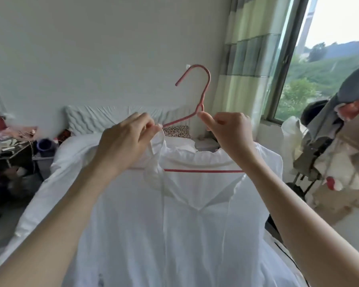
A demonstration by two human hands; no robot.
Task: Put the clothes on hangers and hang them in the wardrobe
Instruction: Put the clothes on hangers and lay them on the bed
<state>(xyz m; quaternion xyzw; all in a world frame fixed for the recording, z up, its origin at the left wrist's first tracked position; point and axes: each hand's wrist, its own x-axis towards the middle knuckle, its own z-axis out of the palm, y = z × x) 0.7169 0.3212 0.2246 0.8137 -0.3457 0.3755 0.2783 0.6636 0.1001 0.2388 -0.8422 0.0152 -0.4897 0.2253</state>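
A white garment hangs in front of me on a pink wire hanger, whose hook points up and left. The hanger's lower bar shows red through the open neckline. My left hand pinches the white collar fabric at the garment's left shoulder, beside the hanger's left arm. My right hand grips the hanger just below its twisted neck, thumb up against the wire. Both hands are raised at chest height over the bed.
A bed with white bedding lies behind the garment, a leopard-print cushion at its head. A cluttered dark side table stands left. A striped curtain, a window and a rack piled with clothes are right.
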